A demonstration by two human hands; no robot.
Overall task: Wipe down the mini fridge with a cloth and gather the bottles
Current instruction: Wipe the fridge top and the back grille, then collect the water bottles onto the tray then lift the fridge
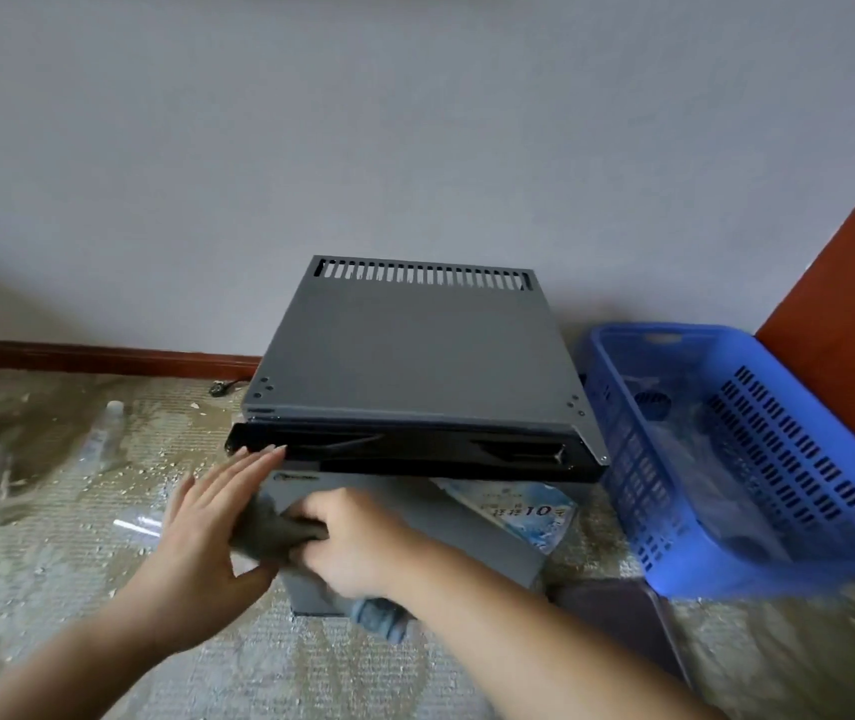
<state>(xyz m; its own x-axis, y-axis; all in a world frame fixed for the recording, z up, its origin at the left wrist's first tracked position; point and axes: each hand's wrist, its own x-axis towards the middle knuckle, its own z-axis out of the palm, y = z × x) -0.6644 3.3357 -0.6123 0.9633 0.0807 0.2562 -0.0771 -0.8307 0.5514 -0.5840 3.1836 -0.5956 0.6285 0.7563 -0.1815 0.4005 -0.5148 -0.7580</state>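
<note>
**Now wiping the fridge front, bottles waiting on the floor**

Here, a grey mini fridge (415, 356) backed against the wall, door face toward the camera, so the front is the easy side to reach. Right hand (358, 543) bunched around a grey cloth (275, 532), fingers curled tight on it, pressing it to the door at about 7 o'clock of the fridge. Left hand (207, 517) flat beside it, fingers straight and together, tips touching the dark top edge of the door, probably steadying the fridge. Clear bottles (103, 433) lying loose on the carpet (77, 563) at 9 o'clock, well apart from the hands. Blue basket (799, 423) just beside the fridge at 3 o'clock, hemming in that side; open floor to the left for sweeping strokes and gathering
</note>
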